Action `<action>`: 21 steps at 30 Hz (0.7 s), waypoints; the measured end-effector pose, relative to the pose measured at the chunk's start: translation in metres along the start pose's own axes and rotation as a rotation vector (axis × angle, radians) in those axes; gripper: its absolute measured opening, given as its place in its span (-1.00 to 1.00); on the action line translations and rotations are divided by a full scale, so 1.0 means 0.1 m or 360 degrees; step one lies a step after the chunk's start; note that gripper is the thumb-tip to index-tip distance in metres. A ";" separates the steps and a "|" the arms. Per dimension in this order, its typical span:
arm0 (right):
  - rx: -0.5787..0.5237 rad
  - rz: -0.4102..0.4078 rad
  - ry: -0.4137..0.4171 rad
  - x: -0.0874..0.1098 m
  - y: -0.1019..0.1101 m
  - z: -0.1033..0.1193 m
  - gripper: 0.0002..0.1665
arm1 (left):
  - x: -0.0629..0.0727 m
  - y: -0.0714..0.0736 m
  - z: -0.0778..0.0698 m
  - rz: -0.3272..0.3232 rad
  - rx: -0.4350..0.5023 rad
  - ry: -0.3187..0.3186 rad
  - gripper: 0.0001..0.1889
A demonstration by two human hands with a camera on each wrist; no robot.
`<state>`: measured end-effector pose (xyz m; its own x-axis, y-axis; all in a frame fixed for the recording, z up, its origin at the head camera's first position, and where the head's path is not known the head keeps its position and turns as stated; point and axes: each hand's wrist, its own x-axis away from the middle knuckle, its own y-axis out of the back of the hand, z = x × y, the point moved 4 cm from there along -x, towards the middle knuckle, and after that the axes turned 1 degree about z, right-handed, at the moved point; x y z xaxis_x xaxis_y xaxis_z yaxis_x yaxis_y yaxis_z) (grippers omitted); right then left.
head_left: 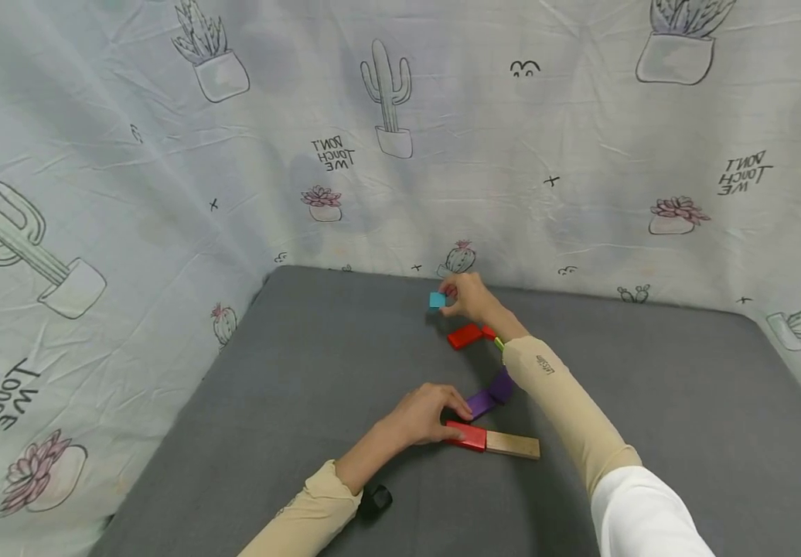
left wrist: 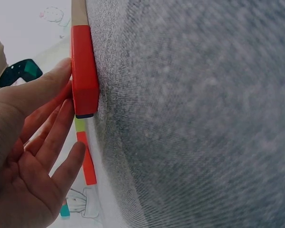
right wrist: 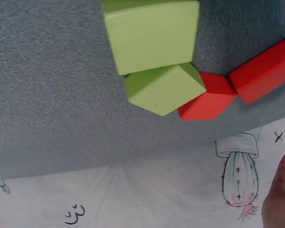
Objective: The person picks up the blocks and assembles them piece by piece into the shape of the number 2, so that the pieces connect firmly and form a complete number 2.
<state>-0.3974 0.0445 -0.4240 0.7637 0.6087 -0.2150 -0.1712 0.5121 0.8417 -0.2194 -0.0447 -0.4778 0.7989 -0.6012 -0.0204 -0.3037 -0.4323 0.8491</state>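
My right hand (head_left: 470, 298) pinches a small light-blue block (head_left: 437, 300) near the far edge of the grey surface. Only part of that hand shows in the right wrist view, at the lower right corner. Nearer to me, my left hand (head_left: 424, 414) grips the left end of a red block (head_left: 468, 436) between thumb and fingers. The thumb (left wrist: 61, 71) lies against this block in the left wrist view. A natural wooden block (head_left: 513, 445) adjoins the red block's right end. Purple blocks (head_left: 482, 402) lie just beyond, close to the left fingertips.
Beyond the purple blocks, the row bends past green blocks (right wrist: 154, 38) to red blocks (head_left: 465, 336), partly hidden by my right forearm. A small black object (head_left: 376, 501) sits beside my left wrist. Cactus-printed cloth (head_left: 484, 170) hangs behind the grey surface (head_left: 317, 348).
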 end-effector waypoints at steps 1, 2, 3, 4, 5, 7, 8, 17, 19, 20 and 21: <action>0.0003 -0.0001 0.0025 0.02 0.00 0.01 -0.68 | 0.00 0.00 0.00 -0.0001 -0.0010 0.0001 -0.75; 0.0001 0.0003 0.0044 0.04 0.00 0.02 -0.68 | 0.00 0.00 -0.01 -0.0001 -0.0019 0.0003 -0.75; 0.0003 0.0010 0.0062 0.05 0.00 0.03 -0.69 | 0.00 0.00 -0.01 -0.0001 -0.0029 0.0006 -0.75; 0.0006 0.0019 0.0080 0.07 -0.01 0.03 -0.69 | 0.00 0.00 -0.01 0.0000 -0.0033 0.0008 -0.75; 0.0000 0.0027 0.0091 0.09 -0.02 0.04 -0.68 | 0.00 0.00 -0.01 0.0001 -0.0040 0.0011 -0.75; -0.0022 0.0036 0.0122 0.13 -0.04 0.05 -0.68 | 0.00 -0.01 -0.01 0.0003 -0.0044 0.0021 -0.75; -0.0032 0.0039 0.0134 0.14 -0.05 0.05 -0.68 | 0.00 -0.01 -0.01 0.0003 -0.0041 0.0025 -0.75; -0.0165 -0.0005 0.0232 0.26 0.02 0.13 -0.69 | -0.01 -0.01 -0.01 0.0010 -0.0023 0.0043 -0.75; -0.0168 0.0011 0.0247 0.28 0.04 0.14 -0.68 | -0.01 0.00 -0.02 0.0011 -0.0017 0.0037 -0.76; -0.0169 0.0028 0.0259 0.29 0.04 0.15 -0.68 | -0.01 0.00 -0.02 0.0010 -0.0015 0.0033 -0.76; -0.0168 0.0049 0.0273 0.30 0.05 0.15 -0.68 | -0.01 0.01 -0.02 0.0007 -0.0017 0.0028 -0.76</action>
<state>-0.3658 0.0556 -0.4189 0.6414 0.7148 -0.2787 -0.2639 0.5467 0.7947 -0.2193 -0.0433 -0.4761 0.8065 -0.5912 -0.0075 -0.3018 -0.4225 0.8547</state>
